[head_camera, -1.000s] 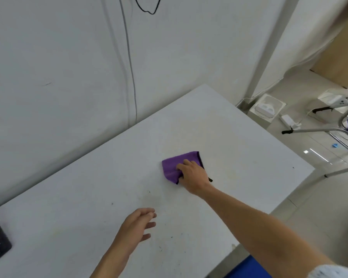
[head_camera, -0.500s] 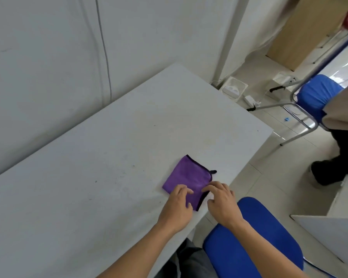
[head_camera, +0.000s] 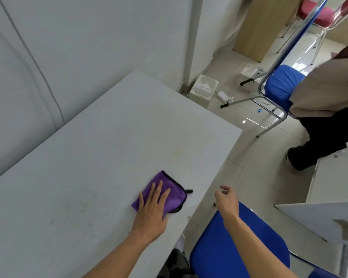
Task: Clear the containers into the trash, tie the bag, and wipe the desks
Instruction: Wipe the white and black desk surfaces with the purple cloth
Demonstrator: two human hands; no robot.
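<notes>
Presently, wiping step: left hand [head_camera: 151, 209], fingers flat, pressed purple cloth [head_camera: 175, 191] under it onto table [head_camera: 109, 147]; right hand [head_camera: 227, 199] hung loosely curled, empty, beside the edge. Next, probably: sweep to yellowish stain [head_camera: 177, 152] ahead.

Cloth [head_camera: 176, 197] partly under left hand [head_camera: 151, 211]; seated person [head_camera: 325, 93] cut by right edge.

Ahead and left of the left grip [head_camera: 151, 211], bare counter [head_camera: 109, 157] is found up to the wall [head_camera: 88, 47]. Right of it, past the counter edge, a blue chair [head_camera: 213, 253] is met.
</notes>
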